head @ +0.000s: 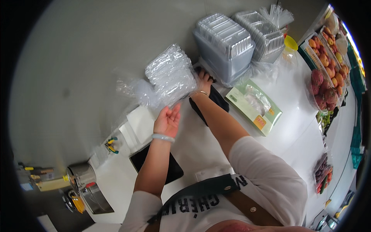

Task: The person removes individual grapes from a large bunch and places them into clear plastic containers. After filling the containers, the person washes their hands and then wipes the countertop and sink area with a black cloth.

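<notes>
My left hand (169, 120), with a pale bangle at its wrist, is palm up with slightly curled fingers at the lower edge of a stack of clear plastic-wrapped items (172, 75). My right hand (204, 82) reaches beside that stack, its fingers over a black cloth or bag (217, 100); whether it grips anything is unclear. Right of it stands a grey-blue plastic bin (224, 58) topped with clear plastic containers (221, 32). A green-and-white box of thin plastic film or gloves (255, 107) lies beside my right forearm.
A black tablet-like panel (174, 171) lies under my left forearm. Yellow-green pliers (111, 145) and a metal pot (82, 174) are at the left. More clear containers (263, 34), a yellow-lidded jar (290, 43), crated fruit (333, 66) and reddish tubers (321, 92) stand right.
</notes>
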The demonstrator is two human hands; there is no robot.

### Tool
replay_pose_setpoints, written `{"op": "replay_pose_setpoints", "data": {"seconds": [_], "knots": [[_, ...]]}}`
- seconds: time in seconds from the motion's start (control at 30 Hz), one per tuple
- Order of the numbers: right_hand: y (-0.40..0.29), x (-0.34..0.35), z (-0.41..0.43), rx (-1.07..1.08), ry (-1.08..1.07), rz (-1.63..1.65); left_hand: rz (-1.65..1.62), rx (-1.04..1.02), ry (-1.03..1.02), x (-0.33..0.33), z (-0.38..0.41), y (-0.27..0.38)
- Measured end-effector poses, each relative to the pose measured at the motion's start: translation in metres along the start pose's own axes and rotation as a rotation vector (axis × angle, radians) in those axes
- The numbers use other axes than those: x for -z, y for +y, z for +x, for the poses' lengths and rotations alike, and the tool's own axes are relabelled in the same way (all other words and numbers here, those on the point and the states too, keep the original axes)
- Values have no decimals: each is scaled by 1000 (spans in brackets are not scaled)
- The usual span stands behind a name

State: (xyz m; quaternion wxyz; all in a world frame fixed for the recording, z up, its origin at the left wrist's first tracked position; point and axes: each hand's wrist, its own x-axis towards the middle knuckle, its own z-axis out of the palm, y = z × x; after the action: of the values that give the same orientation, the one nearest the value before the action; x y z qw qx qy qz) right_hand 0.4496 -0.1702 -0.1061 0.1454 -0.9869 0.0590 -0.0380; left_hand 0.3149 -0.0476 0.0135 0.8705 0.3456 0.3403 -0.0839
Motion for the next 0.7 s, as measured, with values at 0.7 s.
{"op": "replay_pose_setpoints", "data": {"seconds": [0.7], "knots": [[-13,20,7,100,-96,-224,134,-17,5,4,-33,38]]}}
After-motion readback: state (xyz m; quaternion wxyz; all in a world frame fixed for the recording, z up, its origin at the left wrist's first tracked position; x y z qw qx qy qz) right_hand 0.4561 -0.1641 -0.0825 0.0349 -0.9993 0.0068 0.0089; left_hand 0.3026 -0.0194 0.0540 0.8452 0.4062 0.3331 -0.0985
